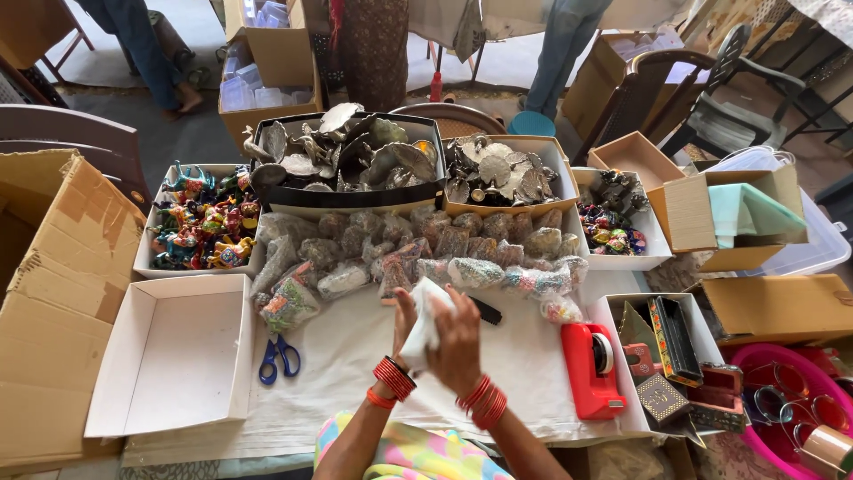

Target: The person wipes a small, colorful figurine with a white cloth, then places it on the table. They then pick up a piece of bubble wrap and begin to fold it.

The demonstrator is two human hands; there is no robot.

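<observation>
Both hands are together over the middle of the cloth-covered counter [355, 373], working a white wrapping [425, 322]. Left hand [405, 322] is mostly hidden behind the wrapping, fingers closed on its edge. Right hand [457, 342] is curled over it from the right, gripping. Just right of the hands lies a black object [485, 311]. Blue scissors [279, 358] lie to the left, beside an empty white box [178, 356]. Red tape dispenser [590, 369] sits to the right. Bagged items [418, 253] line up just beyond the hands.
</observation>
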